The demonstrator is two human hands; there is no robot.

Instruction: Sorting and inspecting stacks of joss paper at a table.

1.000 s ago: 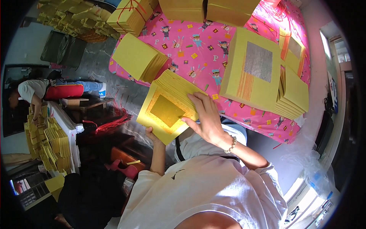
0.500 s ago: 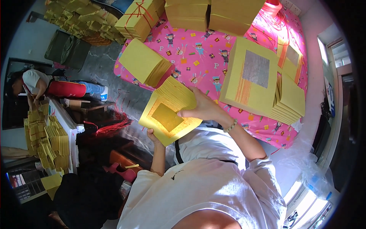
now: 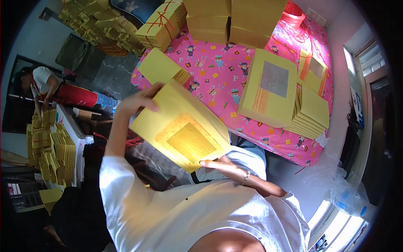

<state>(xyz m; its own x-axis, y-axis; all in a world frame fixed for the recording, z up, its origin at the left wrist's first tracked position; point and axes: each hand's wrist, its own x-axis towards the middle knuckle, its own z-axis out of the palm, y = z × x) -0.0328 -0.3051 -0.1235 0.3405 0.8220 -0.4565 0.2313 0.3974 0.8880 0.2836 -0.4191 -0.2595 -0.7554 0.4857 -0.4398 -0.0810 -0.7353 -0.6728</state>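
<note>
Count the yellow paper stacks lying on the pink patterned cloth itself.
3: a small stack at its left edge, a big stack with a silver square in the middle, a fanned stack at right. Others may be hidden.

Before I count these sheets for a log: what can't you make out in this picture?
- Head view: the sheet count in the yellow paper stack; its edges merge.
- Left hand: fingertips hidden behind the stack's top edge.
- Right hand: palm hidden under the stack's lower corner.
- Pink patterned cloth: what lies beneath it is covered.
- Paper piles beside the other person: too small to tell apart.
</note>
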